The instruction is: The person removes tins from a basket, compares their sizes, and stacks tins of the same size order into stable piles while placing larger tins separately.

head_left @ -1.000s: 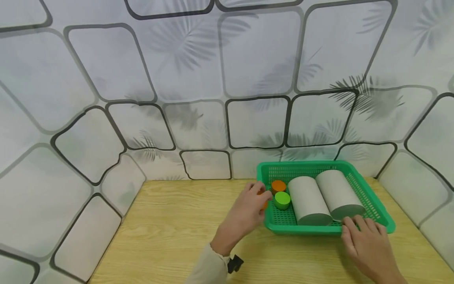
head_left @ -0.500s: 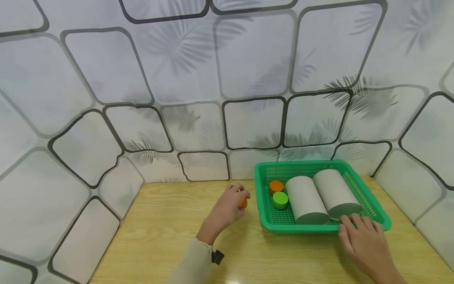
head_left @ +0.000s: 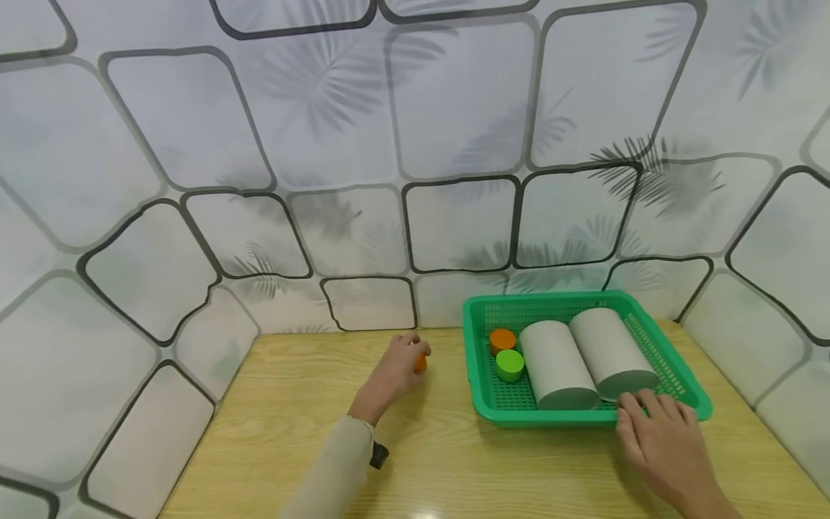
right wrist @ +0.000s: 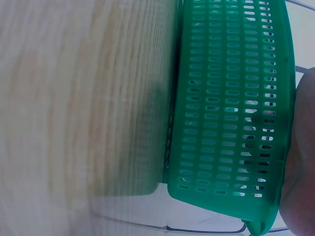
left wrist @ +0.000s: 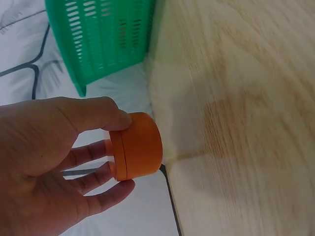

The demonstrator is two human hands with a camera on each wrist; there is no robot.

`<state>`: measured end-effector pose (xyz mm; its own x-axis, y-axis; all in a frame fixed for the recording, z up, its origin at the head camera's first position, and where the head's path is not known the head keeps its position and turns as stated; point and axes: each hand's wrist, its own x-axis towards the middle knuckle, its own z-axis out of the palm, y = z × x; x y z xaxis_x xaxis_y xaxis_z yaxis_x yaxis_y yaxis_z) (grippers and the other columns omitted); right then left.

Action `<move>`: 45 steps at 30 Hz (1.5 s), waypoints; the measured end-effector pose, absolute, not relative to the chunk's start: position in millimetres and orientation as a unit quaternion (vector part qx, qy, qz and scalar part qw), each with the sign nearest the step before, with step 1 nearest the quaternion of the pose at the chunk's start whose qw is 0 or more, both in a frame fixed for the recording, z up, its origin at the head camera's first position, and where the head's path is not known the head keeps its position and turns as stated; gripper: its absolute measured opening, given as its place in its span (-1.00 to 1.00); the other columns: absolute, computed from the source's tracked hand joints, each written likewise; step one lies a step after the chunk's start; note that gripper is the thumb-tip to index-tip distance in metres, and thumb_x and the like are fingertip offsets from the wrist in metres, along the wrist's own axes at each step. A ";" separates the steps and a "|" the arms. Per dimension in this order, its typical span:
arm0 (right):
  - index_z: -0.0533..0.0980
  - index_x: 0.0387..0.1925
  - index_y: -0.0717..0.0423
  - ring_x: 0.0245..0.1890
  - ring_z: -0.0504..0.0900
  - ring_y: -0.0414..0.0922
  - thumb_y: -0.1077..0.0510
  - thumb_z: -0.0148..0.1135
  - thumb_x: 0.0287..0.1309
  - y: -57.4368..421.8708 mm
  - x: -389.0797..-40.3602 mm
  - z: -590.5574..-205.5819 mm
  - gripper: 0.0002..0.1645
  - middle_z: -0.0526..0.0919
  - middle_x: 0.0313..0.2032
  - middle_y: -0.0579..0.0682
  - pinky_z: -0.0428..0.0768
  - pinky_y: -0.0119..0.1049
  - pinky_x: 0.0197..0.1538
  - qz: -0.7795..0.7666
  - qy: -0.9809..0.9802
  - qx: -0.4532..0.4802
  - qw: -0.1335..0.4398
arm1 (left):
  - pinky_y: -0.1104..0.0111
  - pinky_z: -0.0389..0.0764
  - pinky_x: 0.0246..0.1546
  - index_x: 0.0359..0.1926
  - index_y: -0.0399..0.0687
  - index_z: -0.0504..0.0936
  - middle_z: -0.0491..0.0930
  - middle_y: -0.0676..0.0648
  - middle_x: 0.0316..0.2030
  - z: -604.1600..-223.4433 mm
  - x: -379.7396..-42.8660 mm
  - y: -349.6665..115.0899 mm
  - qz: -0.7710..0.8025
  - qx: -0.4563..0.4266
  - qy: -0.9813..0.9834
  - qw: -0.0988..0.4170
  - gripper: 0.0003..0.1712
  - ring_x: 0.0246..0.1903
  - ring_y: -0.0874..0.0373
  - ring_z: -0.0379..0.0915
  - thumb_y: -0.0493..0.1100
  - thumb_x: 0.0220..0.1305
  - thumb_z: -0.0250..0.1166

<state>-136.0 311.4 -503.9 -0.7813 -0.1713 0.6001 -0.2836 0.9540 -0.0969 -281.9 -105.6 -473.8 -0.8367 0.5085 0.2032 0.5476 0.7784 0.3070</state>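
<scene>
My left hand (head_left: 389,375) pinches a small round orange jar (left wrist: 140,147) between thumb and fingertips, over the wooden table left of the green basket. In the left wrist view a seam rings the jar near my fingers, and its far end faces the table with a gap between. The green plastic basket (head_left: 551,417) sits at the right. My right hand (head_left: 668,443) grips its front rim near the right corner, fingers bent over the edge. Inside the basket, at the left, are another orange jar (head_left: 502,340) and a lime green one (head_left: 509,366).
Two large white cylinders (head_left: 559,364) lie side by side in the basket, right of the small jars. Patterned covering (head_left: 463,223) forms a wall behind the table (head_left: 311,404) and along both sides.
My left hand has carried the orange jar leftward, from the basket's left rim out over the table. My right hand stays on the front rim. The basket's contents look the same.
</scene>
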 end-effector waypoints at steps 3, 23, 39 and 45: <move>0.42 -0.34 -0.04 -0.22 0.47 0.17 0.13 0.03 0.37 311.4 -136.4 -503.5 -0.88 0.52 -0.29 0.03 0.33 0.19 -0.15 0.089 -0.940 0.120 0.306 | 0.15 0.62 -0.08 0.00 -0.15 0.66 0.47 -0.19 0.03 -476.5 -289.7 -107.3 -0.165 -0.278 -0.944 0.058 -0.61 0.05 -0.17 0.39 -0.40 0.14 0.49; 0.45 -0.34 -0.05 -0.22 0.47 0.14 0.11 0.03 0.39 309.7 -135.7 -503.2 -0.86 0.53 -0.28 0.01 0.33 0.19 -0.12 0.087 -0.940 0.119 0.308 | 0.09 0.57 0.00 0.04 -0.20 0.66 0.44 -0.19 0.00 -492.7 -315.9 -116.9 -0.191 -0.249 -0.948 0.047 -0.64 0.01 -0.17 0.38 -0.45 0.21 0.40; 0.50 -0.29 -0.02 -0.20 0.49 0.16 0.12 0.04 0.39 309.9 -135.2 -503.7 -0.87 0.55 -0.26 0.03 0.32 0.20 -0.11 0.091 -0.939 0.115 0.311 | 0.01 0.60 -0.03 0.04 -0.19 0.65 0.48 -0.23 -0.01 -489.5 -313.7 -117.0 -0.180 -0.242 -0.952 0.054 -0.64 0.05 -0.25 0.42 -0.44 0.21 0.42; 0.51 -0.28 -0.01 -0.20 0.49 0.16 0.12 0.04 0.38 309.4 -134.6 -502.4 -0.87 0.56 -0.26 0.04 0.33 0.19 -0.10 0.094 -0.936 0.121 0.316 | -0.15 0.54 0.00 0.15 -0.09 0.64 0.48 -0.23 0.08 -488.5 -310.3 -115.9 -0.145 -0.226 -0.961 0.063 -0.62 0.11 -0.28 0.41 -0.27 0.32 0.40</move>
<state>-134.6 309.4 -502.4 -0.7710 -0.1675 0.6144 -0.2866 0.9528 -0.0998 -310.3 -115.9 -488.5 -0.8900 0.4161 0.1866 0.4526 0.8559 0.2501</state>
